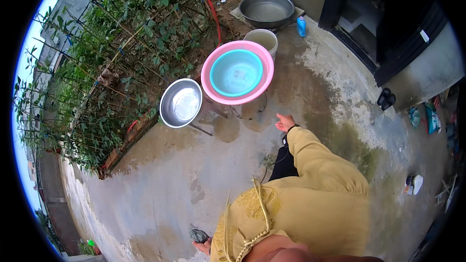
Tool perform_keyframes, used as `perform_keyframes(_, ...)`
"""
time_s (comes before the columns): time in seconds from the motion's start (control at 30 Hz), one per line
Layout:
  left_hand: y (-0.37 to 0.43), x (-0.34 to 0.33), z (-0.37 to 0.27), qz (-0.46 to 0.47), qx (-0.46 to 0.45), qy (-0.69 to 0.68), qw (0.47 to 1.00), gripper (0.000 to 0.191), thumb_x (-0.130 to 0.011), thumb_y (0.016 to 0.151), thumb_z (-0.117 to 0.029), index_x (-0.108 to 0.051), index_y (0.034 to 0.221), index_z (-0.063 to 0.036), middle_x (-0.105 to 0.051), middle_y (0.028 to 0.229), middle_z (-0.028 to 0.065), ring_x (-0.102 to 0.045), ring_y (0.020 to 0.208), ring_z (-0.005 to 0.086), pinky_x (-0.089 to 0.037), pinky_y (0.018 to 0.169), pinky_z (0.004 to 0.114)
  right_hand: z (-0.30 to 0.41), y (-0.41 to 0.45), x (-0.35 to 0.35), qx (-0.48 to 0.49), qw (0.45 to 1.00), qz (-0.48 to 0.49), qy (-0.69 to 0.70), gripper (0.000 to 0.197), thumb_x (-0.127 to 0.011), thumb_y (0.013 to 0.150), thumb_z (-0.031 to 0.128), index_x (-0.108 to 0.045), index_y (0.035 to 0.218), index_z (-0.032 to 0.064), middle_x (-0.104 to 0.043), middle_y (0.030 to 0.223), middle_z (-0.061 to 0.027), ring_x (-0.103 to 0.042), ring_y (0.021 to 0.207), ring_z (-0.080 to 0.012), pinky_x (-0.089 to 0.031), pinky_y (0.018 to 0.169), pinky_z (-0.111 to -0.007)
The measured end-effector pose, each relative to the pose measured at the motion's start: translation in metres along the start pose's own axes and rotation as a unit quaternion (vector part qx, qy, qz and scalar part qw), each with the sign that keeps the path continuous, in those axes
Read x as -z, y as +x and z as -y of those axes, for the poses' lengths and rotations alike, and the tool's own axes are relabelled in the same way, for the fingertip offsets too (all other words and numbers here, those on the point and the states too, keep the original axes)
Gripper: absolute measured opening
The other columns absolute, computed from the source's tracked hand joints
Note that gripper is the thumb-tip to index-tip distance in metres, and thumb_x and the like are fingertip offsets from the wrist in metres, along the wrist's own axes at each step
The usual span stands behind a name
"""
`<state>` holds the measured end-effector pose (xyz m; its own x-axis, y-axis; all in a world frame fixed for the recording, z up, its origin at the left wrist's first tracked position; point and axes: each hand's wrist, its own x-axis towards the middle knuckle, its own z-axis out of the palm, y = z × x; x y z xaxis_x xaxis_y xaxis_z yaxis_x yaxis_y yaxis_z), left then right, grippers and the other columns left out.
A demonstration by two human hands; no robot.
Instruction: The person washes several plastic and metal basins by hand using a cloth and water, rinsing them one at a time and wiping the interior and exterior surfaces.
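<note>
My left hand (204, 245), low in the view beside my body, is closed around a crumpled grey cloth (198, 235). My right hand (285, 122) reaches forward past my dark-trousered leg (283, 163), and I see nothing in it; its thumb side is apart from the loosely bent fingers. Ahead of it, a turquoise plastic basin (236, 72) sits inside a wider pink basin (267, 71), apart from the hand. To their left a stainless steel basin (181, 103) rests on a support with thin legs (202, 130).
Behind the basins stand a white bucket (275, 49) of cloudy water, a large grey basin (287, 11) and a blue bottle (301, 27). Staked plants (120, 62) grow behind a brick edge (125, 147) on the left. Black slippers (386, 99) lie near the doorway (358, 43). The concrete has wet patches.
</note>
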<state>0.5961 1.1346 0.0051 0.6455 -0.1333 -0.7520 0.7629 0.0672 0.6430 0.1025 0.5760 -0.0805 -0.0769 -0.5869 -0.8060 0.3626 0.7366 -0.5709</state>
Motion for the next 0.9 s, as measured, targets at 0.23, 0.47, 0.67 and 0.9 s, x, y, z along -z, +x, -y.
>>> perform_keyframes(0.23, -0.08, -0.188, 0.067, -0.03, -0.039, 0.056, 0.997, 0.049, -0.049, 0.081, -0.052, -0.051, 0.113, -0.0153, -0.054, 0.112, 0.0011, -0.05, 0.094, 0.0213, -0.041, 0.075, 0.04, 0.11, 0.153, -0.098, -0.029, 0.997, 0.059, 0.032, 0.065, -0.075, 0.068, 0.039, -0.047, 0.114, 0.0027, -0.052, 0.107, -0.0148, -0.057, 0.089, -0.0287, -0.05, 0.071, -0.041)
perform_keyframes(0.47, -0.135, -0.375, 0.084, -0.007, -0.058, 0.129, 0.99, 0.046, -0.049, 0.082, -0.048, -0.052, 0.112, -0.013, -0.056, 0.111, 0.0023, -0.052, 0.094, 0.0213, -0.043, 0.076, 0.038, 0.183, 0.163, -0.136, -0.099, 0.99, 0.002, 0.097, 0.04, -0.072, 0.064, 0.014, -0.047, 0.096, 0.0087, -0.053, 0.084, -0.0064, -0.051, 0.072, -0.0195, -0.042, 0.054, -0.035)
perform_keyframes(0.67, -0.13, -0.549, 0.138, 0.064, -0.026, 0.204, 0.977, 0.043, -0.049, 0.083, -0.044, -0.053, 0.112, -0.0111, -0.057, 0.111, 0.0033, -0.054, 0.094, 0.0214, -0.045, 0.078, 0.037, 0.282, 0.152, -0.044, 0.123, 0.95, 0.259, 0.123, 0.02, -0.06, 0.074, 0.006, -0.054, 0.092, 0.0067, -0.058, 0.081, -0.0046, -0.06, 0.075, -0.0184, -0.05, 0.059, -0.034)
perform_keyframes(0.9, -0.148, -0.732, 0.244, 0.151, -0.001, 0.222, 0.963, 0.041, -0.049, 0.085, -0.039, -0.055, 0.111, -0.0088, -0.058, 0.111, 0.0045, -0.056, 0.093, 0.0214, -0.047, 0.079, 0.036, 0.436, 0.157, 0.155, -0.039, 0.879, 0.281, 0.383, 0.012, -0.054, 0.076, 0.003, -0.051, 0.085, 0.0091, -0.051, 0.077, -0.0004, -0.053, 0.066, -0.0126, -0.048, 0.055, -0.026)
